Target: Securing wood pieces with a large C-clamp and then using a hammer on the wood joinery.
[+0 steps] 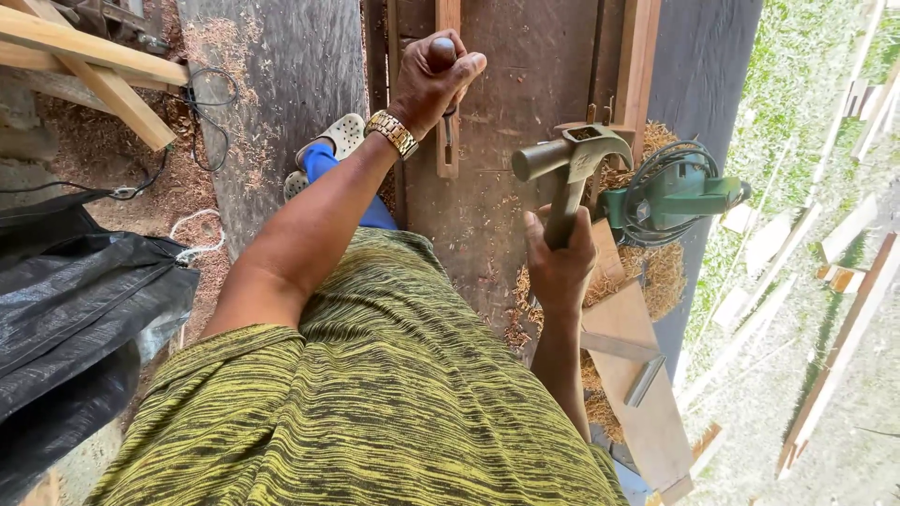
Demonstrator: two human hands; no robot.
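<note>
My left hand [427,80], with a gold watch on its wrist, is closed around the dark rounded handle of a chisel [442,52]. The chisel's metal shaft [449,126] points down against a narrow wooden strip [448,155] on a brown wooden panel [525,84]. My right hand [560,262] grips the handle of a metal claw hammer [572,159]. The hammer's head is raised to the right of the chisel, apart from it.
A green power tool with a coiled cord [670,192] lies among wood shavings [656,272] at the right. Loose boards [637,394] sit below it. Black plastic sheeting [75,309] is at left, timber beams [103,70] and a cable at upper left, a sandalled foot [333,141] near the panel.
</note>
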